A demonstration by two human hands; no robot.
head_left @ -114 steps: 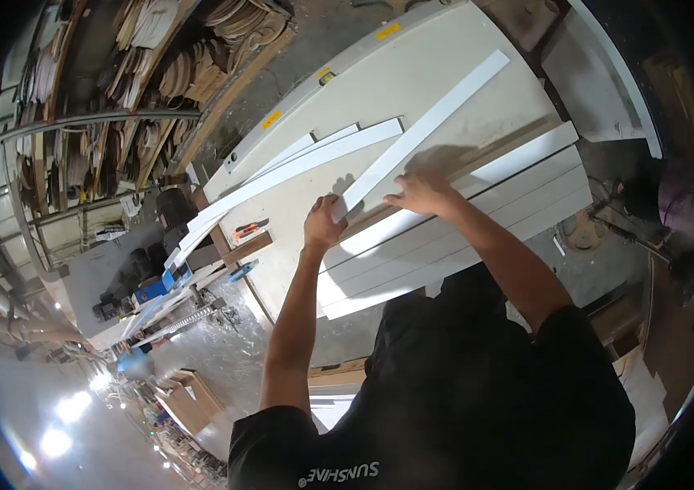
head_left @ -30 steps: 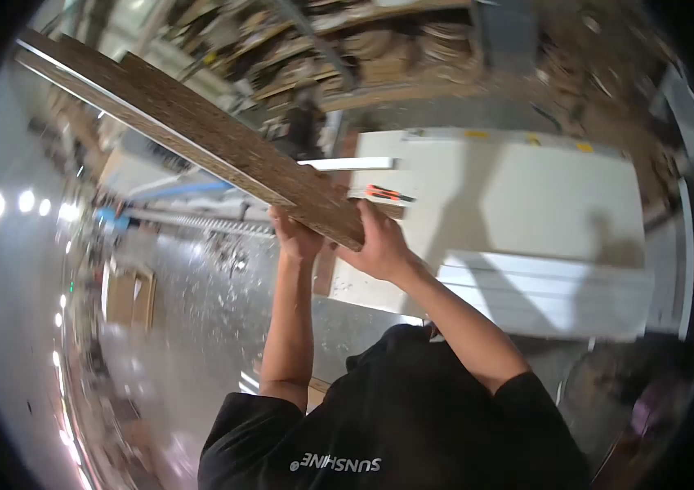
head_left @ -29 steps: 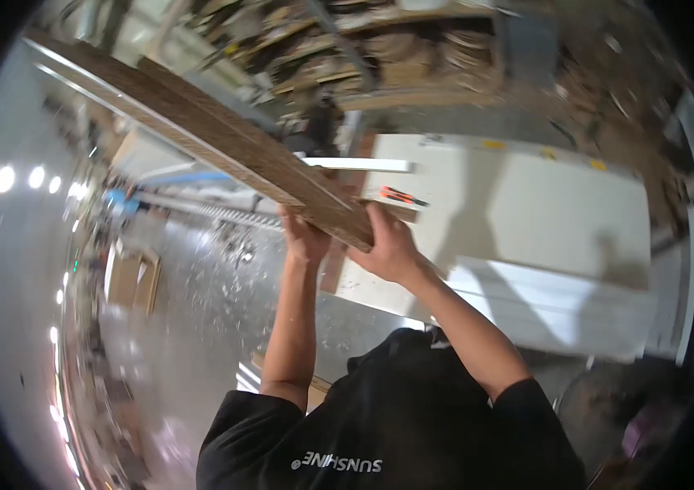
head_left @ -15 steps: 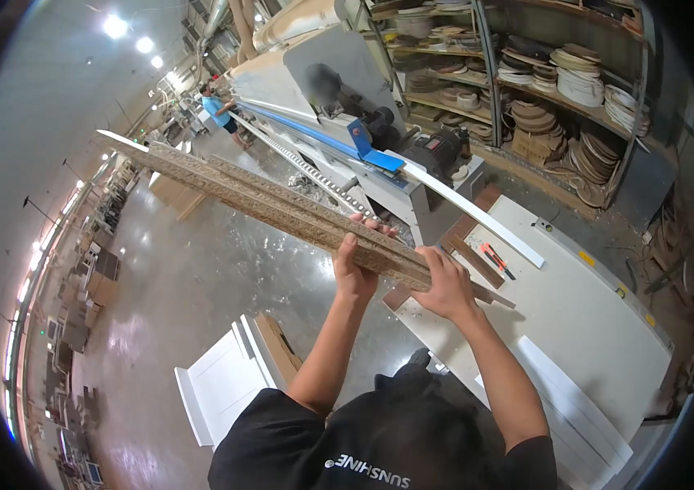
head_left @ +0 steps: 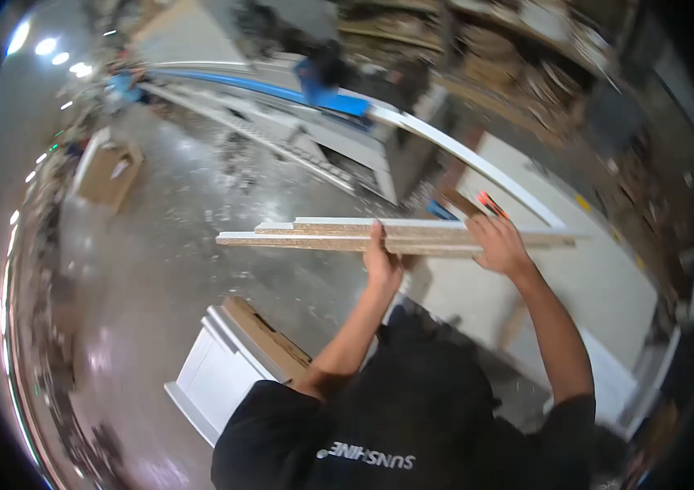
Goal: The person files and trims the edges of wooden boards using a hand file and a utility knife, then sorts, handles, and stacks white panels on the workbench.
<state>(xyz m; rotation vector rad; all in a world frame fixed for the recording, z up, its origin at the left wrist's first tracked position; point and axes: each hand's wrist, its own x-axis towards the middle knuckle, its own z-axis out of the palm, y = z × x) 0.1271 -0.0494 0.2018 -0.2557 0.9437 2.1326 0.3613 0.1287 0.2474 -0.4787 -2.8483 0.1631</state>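
Several narrow chipboard strips [head_left: 314,242] with white faces and raw brown edges lie stacked across my two hands, roughly level. My left hand [head_left: 383,260] is closed around the middle of the stack, thumb over the near side. Toward the right end, my right hand [head_left: 497,244] grips the same strips from above. The strips' ends are staggered at the left. Beneath their right part is a pale worktable [head_left: 584,282]. An orange-and-black cutter [head_left: 491,204] lies on it just beyond my right hand.
A long machine with a blue rail [head_left: 265,86] stands ahead, and a white strip [head_left: 477,157] runs from it onto the table. White panels and cardboard [head_left: 232,351] stand at lower left. A cardboard box [head_left: 110,175] is on the floor. Shelving [head_left: 477,49] is blurred behind.
The strips have swung from a steep slant to nearly level, and their white faces now show. Both hands have shifted right with them, still gripping. The camera view has turned.
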